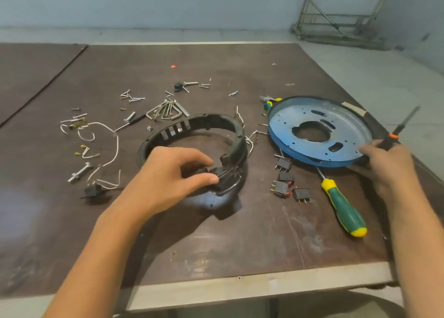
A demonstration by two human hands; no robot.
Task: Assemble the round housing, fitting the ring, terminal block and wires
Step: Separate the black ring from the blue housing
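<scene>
On the table: black ring [216, 118], blue plate [288, 123]
Left grip [177, 171]: pinches ring's block [224, 180]
Right grip [386, 161]: holds thin screwdriver [403, 125]

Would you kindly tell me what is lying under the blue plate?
The shaft of the green screwdriver runs under the near edge of the plate; its tip is covered, as is anything else beneath.

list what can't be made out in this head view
Head view throughout:
Black part on the near edge of the ring: mostly covered by the left grip.
Thin tool in the right grip: tip motion-blurred.
Green screwdriver: tip hidden under the blue plate.
Loose screws: too small to type.
</scene>
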